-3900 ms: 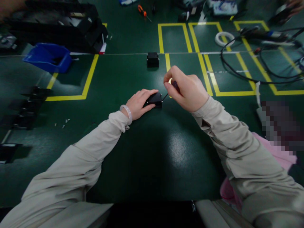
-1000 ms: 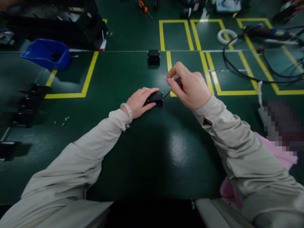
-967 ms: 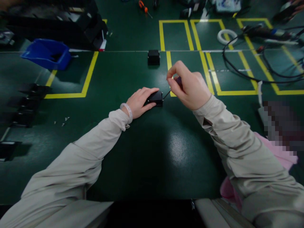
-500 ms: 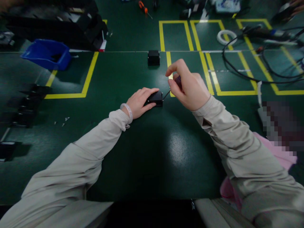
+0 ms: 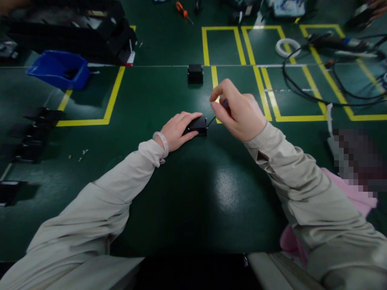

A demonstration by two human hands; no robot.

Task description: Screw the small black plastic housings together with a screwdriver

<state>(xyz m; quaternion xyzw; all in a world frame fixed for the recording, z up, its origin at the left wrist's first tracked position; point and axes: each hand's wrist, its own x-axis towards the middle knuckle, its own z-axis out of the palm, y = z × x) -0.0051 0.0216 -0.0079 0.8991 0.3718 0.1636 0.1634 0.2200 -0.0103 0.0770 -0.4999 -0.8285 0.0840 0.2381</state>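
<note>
On the dark green table, my left hand (image 5: 176, 131) grips a small black box (image 5: 198, 125), thumb along its near side and fingers over the far side. A screwdriver (image 5: 212, 120) with a thin dark shaft slants down from my right hand (image 5: 238, 109), its tip at a small screw on the box's right edge. My right fingers are curled round the handle, which is mostly hidden. Farther back stands a second black box (image 5: 195, 74) with bright bits of metal at its sides.
Several loose screws (image 5: 84, 152) lie at the left, near a row of black parts (image 5: 32, 139). Behind them are a blue bin (image 5: 62, 69) and a large black rack (image 5: 102, 38). An orange screwdriver (image 5: 182, 10), a white ring (image 5: 288, 48) and black cable (image 5: 298, 86) lie farther back.
My right fingers have shifted very slightly on the screwdriver handle. The box and my left hand have stayed in place.
</note>
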